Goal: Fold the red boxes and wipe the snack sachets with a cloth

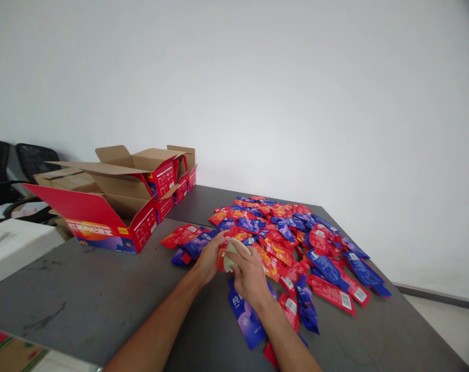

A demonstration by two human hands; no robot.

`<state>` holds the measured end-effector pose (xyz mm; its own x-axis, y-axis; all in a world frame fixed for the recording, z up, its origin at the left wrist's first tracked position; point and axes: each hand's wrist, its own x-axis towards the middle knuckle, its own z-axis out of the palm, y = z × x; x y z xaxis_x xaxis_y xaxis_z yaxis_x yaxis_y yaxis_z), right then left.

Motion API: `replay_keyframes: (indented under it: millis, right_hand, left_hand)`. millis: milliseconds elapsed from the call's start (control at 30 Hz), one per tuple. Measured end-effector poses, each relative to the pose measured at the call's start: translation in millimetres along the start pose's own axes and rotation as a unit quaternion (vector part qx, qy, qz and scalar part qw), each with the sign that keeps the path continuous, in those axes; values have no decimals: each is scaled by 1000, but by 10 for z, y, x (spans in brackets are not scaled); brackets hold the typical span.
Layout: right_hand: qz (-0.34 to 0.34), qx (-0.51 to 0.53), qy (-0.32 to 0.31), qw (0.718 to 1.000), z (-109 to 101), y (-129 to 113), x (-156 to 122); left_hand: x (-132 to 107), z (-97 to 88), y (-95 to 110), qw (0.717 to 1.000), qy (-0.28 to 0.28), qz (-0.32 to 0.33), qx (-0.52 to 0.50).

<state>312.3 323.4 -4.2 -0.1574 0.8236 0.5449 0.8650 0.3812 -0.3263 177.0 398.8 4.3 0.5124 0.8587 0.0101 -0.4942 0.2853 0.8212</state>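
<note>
My left hand (pixel 209 260) is closed around a red pouch (pixel 221 260), held just above the dark table. In my right hand (pixel 250 273) is a pale cloth (pixel 233 254), folded and pressed against the pouch; it hides much of the pouch's face. Under my right wrist lies a blue pouch (pixel 245 316) with purple fruit printed on it. A spread pile of red and blue pouches (pixel 276 248) covers the table beyond and to the right of my hands. A smaller group of pouches (pixel 183 235) rests just beyond my left hand.
Open red cardboard boxes (pixel 102 219) stand in a row at the left, flaps raised. A white box (pixel 19 248) is at the far left, with black chairs (pixel 36 157) behind. The grey table (pixel 114 289) reaches back to a white wall (pixel 281 103).
</note>
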Motion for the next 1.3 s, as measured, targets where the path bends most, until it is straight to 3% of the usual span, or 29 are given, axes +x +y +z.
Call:
replay_keyframes:
  millis: [200,300,433,567,767,900,1167,1300]
  right_hand:
    - [78,27,115,990,87,179,-9]
    - [80,54,136,986,113,175,-11]
    - [50,94,112,988,129,96,-18]
    - [32,95,98,990,142,56,-28]
    - [-14,55,61,996,98,8,-21]
    - [-29,31,22,999,12,-53,-2]
    - [31,-7,120,992,-23,146,11]
    - [-6,-4,97,995,-23,69,11]
  left_hand:
    - [34,-89,-31,992,103,49,48]
    - [64,-163,-33,988,138,55,28]
    - [84,-220,-46,993,103,59,7]
    - [71,-162,-95,999,46,24,7]
    - [24,23,-87,997,28,-14,-73]
    - [33,8,-69,995,20,-31,-93]
    - [-12,8,-81,994,-2,-29,-107]
    - [-11,-13,-87,993,-13,-39,-112]
